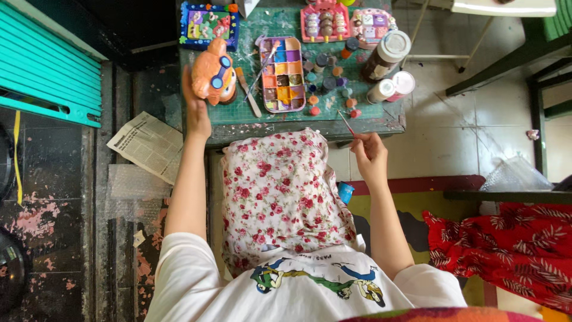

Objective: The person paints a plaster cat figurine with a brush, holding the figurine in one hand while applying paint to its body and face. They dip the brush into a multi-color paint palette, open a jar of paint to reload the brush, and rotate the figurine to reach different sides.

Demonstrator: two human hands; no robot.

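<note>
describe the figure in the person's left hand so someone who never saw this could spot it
Find the small green cutting mat on the table. At its left edge the left hand lifts an orange figurine beside the paint palette. It is the only rounded orange piece, with blue goggles; its neighbours are flat and multicoloured.

Glossy painted figurine (213, 71); smooth plastic paint tray (282, 74); paint-smeared matt mat (286, 24) on the surface; soft floral cloth (277, 197); creased newspaper (148, 145).

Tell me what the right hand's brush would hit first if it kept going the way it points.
The right hand holds a thin paintbrush pointing up-left. Going straight on, it would probably first meet the small paint pots near the table edge, then the paint palette; height is unclear.
</note>
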